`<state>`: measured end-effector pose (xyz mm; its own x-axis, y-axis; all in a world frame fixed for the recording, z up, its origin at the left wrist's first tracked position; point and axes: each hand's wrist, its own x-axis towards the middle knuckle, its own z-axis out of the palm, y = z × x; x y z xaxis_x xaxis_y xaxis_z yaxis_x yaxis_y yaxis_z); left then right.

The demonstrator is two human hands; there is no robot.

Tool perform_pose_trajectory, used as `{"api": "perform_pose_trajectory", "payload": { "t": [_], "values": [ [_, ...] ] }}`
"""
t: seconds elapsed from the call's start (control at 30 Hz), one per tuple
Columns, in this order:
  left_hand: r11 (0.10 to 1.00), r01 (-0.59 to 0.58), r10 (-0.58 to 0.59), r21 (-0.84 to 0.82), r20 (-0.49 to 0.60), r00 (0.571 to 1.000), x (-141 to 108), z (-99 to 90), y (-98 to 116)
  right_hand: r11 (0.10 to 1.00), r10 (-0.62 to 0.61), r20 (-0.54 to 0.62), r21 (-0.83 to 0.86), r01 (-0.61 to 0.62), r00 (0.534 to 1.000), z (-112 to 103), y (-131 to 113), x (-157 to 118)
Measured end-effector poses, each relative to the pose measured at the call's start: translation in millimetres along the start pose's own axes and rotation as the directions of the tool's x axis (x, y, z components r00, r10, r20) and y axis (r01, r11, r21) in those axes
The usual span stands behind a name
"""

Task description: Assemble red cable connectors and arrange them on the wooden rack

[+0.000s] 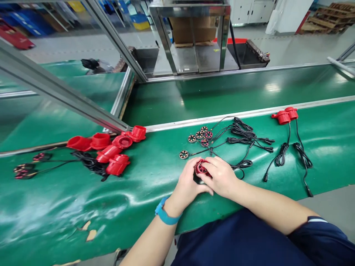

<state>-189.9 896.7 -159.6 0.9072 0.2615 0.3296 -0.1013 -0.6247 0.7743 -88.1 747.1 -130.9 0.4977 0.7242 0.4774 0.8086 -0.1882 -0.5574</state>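
Note:
Both hands meet around a red round housing (200,167) with a ring-shaped part visible in its opening. My left hand (188,181) wraps its left side, thumb stretched below it. My right hand (222,175) presses on the ring and the housing from the right, its fingers over the top. Just beyond the hands are several small coil rings (192,138) with black cables (241,129); one ring (183,154) sits nearest my left hand. A black cable runs out from beside my right hand.
Several red housings (118,165) and more cabled rings (24,171) lie on the green mat (149,218) at left. Two red housings with cables (283,117) rest at right. A metal frame post (63,88) rises at left; a rail (249,111) runs behind.

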Motion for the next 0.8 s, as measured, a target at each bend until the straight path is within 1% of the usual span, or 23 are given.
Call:
{"api": "perform_pose_trajectory", "payload": {
  "t": [0.03,0.07,0.1,0.17,0.2,0.27,0.37,0.43,0.47,0.5,0.57,0.6,0.67,0.7,0.8],
  "values": [
    [0.998,0.010,-0.009,-0.068,0.014,1.000,0.1,-3.9,-0.2,1.000,-0.016,-0.037,0.008,0.016,0.999,-0.9,-0.7,0.5],
    [0.989,0.024,-0.026,-0.149,-0.011,1.000,0.3,-7.4,-0.3,0.999,-0.030,-0.052,0.011,0.030,0.998,-1.8,-2.1,1.1],
    [0.973,0.036,-0.053,-0.230,-0.067,0.996,0.5,-10.3,-0.2,0.999,-0.042,-0.048,0.004,0.042,0.998,-2.5,-4.1,1.5],
    [0.938,0.059,-0.133,-0.342,-0.195,0.972,1.0,-13.2,0.1,0.998,-0.053,-0.002,-0.021,0.053,0.999,-2.0,-7.9,1.8],
    [0.928,0.074,-0.171,-0.366,-0.240,0.955,1.2,-13.3,0.2,0.998,-0.059,0.026,-0.029,0.059,0.998,-0.6,-9.2,1.4],
    [0.925,0.118,-0.227,-0.361,-0.277,0.934,1.7,-11.9,0.1,0.997,-0.060,0.064,-0.035,0.062,0.996,3.7,-9.6,-0.1],
    [0.923,0.172,-0.274,-0.344,-0.274,0.922,2.0,-9.5,-0.2,0.997,-0.052,0.069,-0.050,0.055,0.996,9.7,-6.5,-2.8],
    [0.922,0.195,-0.288,-0.335,-0.258,0.922,2.2,-9.8,0.7,0.997,-0.057,0.058,-0.044,0.060,0.997,10.7,-4.8,-4.3],
    [0.919,0.206,-0.293,-0.337,-0.232,0.928,2.4,-10.6,1.7,0.998,-0.060,0.045,-0.030,0.061,0.997,10.1,-4.8,-4.9],
    [0.912,0.222,-0.297,-0.346,-0.182,0.937,2.8,-11.9,3.1,0.998,-0.059,0.031,-0.014,0.059,0.998,9.1,-5.3,-5.5],
    [0.883,0.273,-0.305,-0.381,-0.024,0.952,4.1,-15.3,6.4,0.998,-0.056,-0.008,0.016,0.056,0.998,6.7,-7.4,-6.4],
    [0.864,0.305,-0.304,-0.401,0.067,0.950,5.0,-17.3,8.1,0.998,-0.060,-0.017,0.029,0.061,0.998,5.7,-8.5,-6.6],
    [0.826,0.362,-0.291,-0.431,0.225,0.930,6.7,-20.9,10.8,0.996,-0.077,-0.020,0.051,0.078,0.997,4.8,-10.0,-6.8],
    [0.814,0.381,-0.280,-0.438,0.279,0.919,7.4,-22.3,11.5,0.995,-0.082,-0.020,0.060,0.083,0.996,4.7,-10.2,-6.9],
    [0.786,0.406,-0.255,-0.466,0.354,0.900,8.1,-24.5,11.9,0.995,-0.082,-0.032,0.054,0.084,0.996,4.6,-9.4,-7.8]
  ]
}}
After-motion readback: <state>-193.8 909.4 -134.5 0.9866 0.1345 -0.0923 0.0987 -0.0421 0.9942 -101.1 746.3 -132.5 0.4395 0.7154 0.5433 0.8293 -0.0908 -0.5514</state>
